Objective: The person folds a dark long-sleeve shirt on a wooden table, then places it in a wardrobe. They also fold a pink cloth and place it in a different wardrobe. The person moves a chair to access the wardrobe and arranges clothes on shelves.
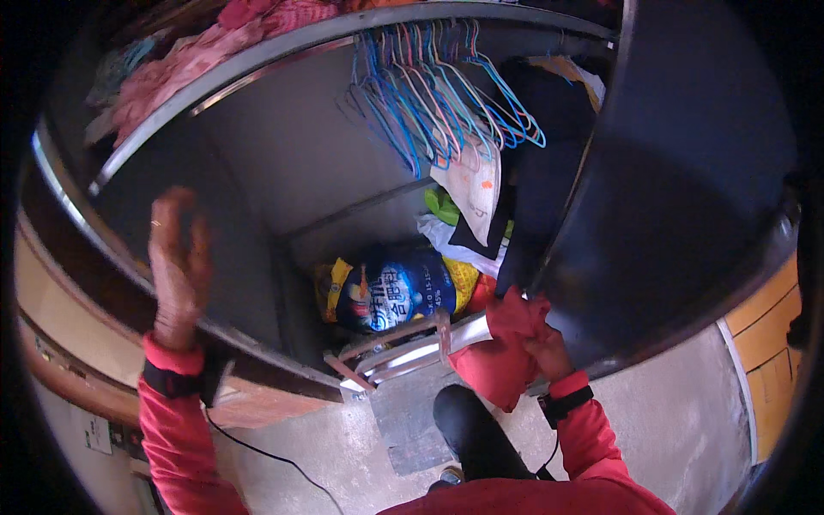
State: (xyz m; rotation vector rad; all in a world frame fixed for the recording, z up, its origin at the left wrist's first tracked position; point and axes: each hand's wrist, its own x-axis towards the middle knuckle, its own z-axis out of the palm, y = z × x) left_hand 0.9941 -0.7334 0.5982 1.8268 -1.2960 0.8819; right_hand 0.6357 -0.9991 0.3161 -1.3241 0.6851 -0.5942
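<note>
My right hand (547, 350) is closed on a bunched red cloth (493, 369), which hangs down low in front of the wardrobe opening. Its exact kind of garment or bag cannot be made out. Up at the wardrobe's left side, my left hand (180, 266) is raised with nothing in it, fingers stretched upward and slightly blurred. Many wire hangers (421, 94) in blue, pink and white hang from the rail. Below them sits a blue printed sack (399, 287) on the wardrobe floor, next to a yellow bag (461, 279).
Dark clothes (541, 172) hang at the right, beside the open dark door (687, 189). Folded pink cloths (193, 64) lie on the top shelf. A small wooden frame (390, 339) stands at the wardrobe's front edge. A black cable (275, 455) trails below my left arm.
</note>
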